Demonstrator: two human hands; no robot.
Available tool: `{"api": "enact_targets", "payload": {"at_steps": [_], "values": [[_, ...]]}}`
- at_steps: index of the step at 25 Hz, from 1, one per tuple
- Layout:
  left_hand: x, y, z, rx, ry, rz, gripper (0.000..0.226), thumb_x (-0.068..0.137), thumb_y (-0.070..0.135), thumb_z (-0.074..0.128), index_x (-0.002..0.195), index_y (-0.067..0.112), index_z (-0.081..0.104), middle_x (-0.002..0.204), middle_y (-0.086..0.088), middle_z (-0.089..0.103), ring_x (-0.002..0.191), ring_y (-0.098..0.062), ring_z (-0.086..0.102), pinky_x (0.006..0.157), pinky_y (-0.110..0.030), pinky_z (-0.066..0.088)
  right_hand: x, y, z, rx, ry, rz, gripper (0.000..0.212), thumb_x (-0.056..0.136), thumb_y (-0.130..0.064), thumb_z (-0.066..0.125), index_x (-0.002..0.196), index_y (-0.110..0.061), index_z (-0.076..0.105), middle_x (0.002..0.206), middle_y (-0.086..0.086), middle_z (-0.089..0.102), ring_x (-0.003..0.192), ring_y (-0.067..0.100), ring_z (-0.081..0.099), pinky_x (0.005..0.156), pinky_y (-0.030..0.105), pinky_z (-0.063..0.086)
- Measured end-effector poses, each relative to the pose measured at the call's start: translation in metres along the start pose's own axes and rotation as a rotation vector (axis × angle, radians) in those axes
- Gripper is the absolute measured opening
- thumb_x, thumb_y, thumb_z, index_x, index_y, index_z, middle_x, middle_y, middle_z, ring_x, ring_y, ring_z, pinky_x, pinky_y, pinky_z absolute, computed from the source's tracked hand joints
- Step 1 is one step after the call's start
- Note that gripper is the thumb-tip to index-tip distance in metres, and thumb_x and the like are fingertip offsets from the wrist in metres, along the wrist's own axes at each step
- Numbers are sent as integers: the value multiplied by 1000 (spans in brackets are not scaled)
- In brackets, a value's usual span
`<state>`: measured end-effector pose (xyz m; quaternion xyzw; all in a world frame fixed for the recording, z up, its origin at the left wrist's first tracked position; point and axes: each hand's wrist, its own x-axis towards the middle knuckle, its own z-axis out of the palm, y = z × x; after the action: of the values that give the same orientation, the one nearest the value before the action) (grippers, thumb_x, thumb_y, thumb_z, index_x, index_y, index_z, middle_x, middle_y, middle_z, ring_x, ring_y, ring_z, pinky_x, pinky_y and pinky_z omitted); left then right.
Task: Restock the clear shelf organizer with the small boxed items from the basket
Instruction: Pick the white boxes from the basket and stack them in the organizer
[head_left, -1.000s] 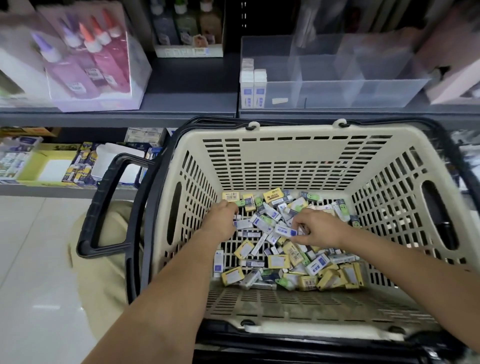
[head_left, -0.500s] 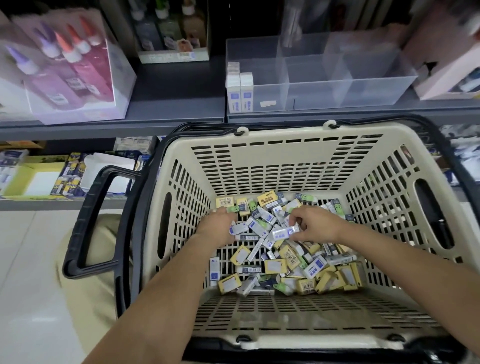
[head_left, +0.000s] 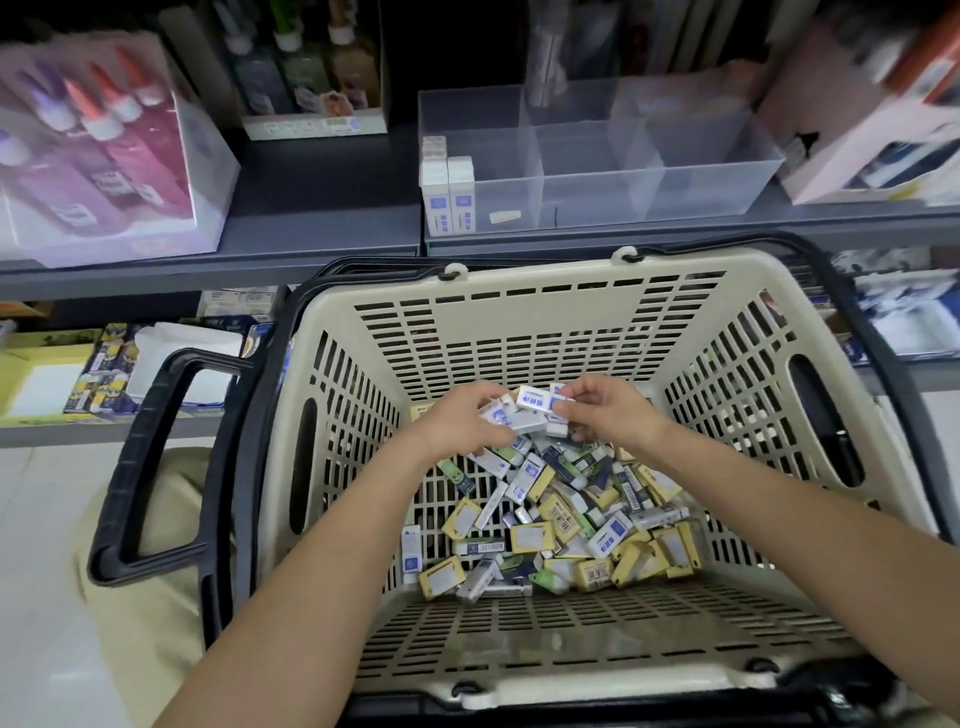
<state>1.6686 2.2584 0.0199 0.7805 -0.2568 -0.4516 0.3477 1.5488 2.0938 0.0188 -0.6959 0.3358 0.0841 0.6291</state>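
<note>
The small boxes (head_left: 571, 519) lie in a loose heap on the floor of the basket (head_left: 519, 280), toward its right and near side; some are white with blue print, some yellow with white labels, a few green; several show barcodes. Above the heap, the left hand (head_left: 462, 421) has its fingers curled round a clutch of white-and-blue boxes (head_left: 501, 415); the right hand (head_left: 613, 415) pinches one white-and-blue box (head_left: 540, 402) between thumb and fingertips, touching the clutch.

The basket is beige with slotted walls and a black handle (head_left: 150, 467) folded down on its left; it stands in front of a grey shelf (head_left: 322, 208). On that shelf sits the clear organizer (head_left: 675, 171), divided into compartments; a short row of upright boxes (head_left: 449, 195) stands against the left wall of its leftmost compartment. To the left stands a display carton of glue bottles (head_left: 104, 156); a pale tiled floor (head_left: 47, 571) shows lower left.

The organizer's top is open, just beyond the basket's far rim; the rest of its leftmost compartment holds only a small white piece.
</note>
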Motion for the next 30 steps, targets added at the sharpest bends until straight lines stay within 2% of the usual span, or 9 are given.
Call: {"api": "enact_targets", "payload": {"at_steps": [4,8,12,15,19,21,24,27,30], "values": [[-1,8,8,-513,82,-13,38,84,-1,64,120,7,54,104,-15,66,73,-14,64,64,-25,54,-3,-5,1,152,-71,62,7,86,-10,61,89,-6,57,97,17,64,77,25,57,63,27,50],[-2,11,14,-885,178,8,7,88,16,62,94,12,62,83,-4,72,70,-12,63,60,-23,50,-5,-13,5,236,-91,13,8,86,-9,61,91,-5,56,96,15,63,80,25,55,63,27,49],[-1,12,14,-1141,138,-208,24,89,34,60,96,11,57,85,-11,68,82,-24,66,62,-37,57,-11,-20,9,147,-153,-48,13,84,-11,63,95,-5,60,84,9,66,67,19,56,51,21,46],[-1,12,12,-1147,55,-304,30,93,42,51,95,13,57,82,-11,67,73,-21,63,58,-30,55,-12,-22,8,76,-149,-110,10,85,-14,62,95,-10,63,85,7,68,68,14,59,56,19,47],[-5,11,15,-950,-177,-300,33,86,46,58,91,13,64,73,-5,67,62,-14,61,55,-24,54,-12,-24,9,-211,-73,-262,7,82,-13,67,88,-16,65,89,7,63,82,15,58,80,28,49],[-7,12,18,-933,-229,-240,32,74,38,70,91,13,63,72,-3,67,60,-12,61,53,-20,53,-13,-23,10,-198,-25,-263,9,82,-15,67,91,-16,65,87,5,60,78,12,57,74,26,50],[-6,9,15,-999,-138,-216,35,67,24,76,96,10,62,75,-4,67,58,-11,61,51,-19,53,-14,-26,8,-18,-8,-193,16,90,-8,56,102,-17,62,88,6,61,69,13,59,62,22,52],[-3,5,11,-1093,-38,-231,18,81,24,68,92,10,63,72,-4,67,61,-13,61,56,-24,56,-11,-28,3,106,22,-139,33,89,-2,55,120,-15,51,89,7,61,74,19,62,66,28,55],[-2,5,15,-1043,-21,-256,22,89,35,57,91,14,62,71,-1,67,63,-14,61,56,-27,54,-14,-30,3,8,-101,-158,22,87,-6,58,106,-17,64,86,2,65,65,11,58,55,21,48]]}}
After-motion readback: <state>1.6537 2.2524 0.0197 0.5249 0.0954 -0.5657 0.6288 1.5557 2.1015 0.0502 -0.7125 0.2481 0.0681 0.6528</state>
